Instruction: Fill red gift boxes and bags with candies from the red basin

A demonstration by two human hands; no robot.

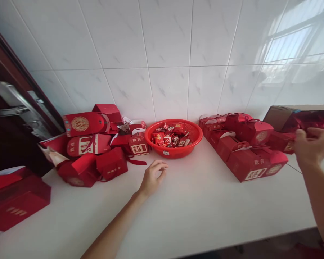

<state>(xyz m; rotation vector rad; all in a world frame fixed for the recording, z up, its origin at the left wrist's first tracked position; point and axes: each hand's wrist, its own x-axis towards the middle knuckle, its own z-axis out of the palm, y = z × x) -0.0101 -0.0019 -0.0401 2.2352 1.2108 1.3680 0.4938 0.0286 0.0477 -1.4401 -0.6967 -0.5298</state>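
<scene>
My left hand point(153, 176) hovers over or rests on the white tabletop point(189, 208), just in front of a red plastic basket point(172, 153). Its fingers are loosely bent, with a gap to the thumb and nothing seen between them. Wrapped candies point(172, 138) in red and dark wrappers lie in the basket. At the far right, my right hand point(314, 147) is in front of an open cardboard box point(280, 117) with shiny red things inside. Its thumb and bent fingers are apart; no held item shows. Whether it touches the box's contents is hard to see.
Red gift boxes point(243, 162) with gold-and-white labels stand in rows right of the basket. More red boxes point(83, 169), some with open flaps, are piled at left. A larger red box point(18, 201) sits near the left edge. A tiled wall point(167, 86) rises behind; a door handle point(10, 111) is at left.
</scene>
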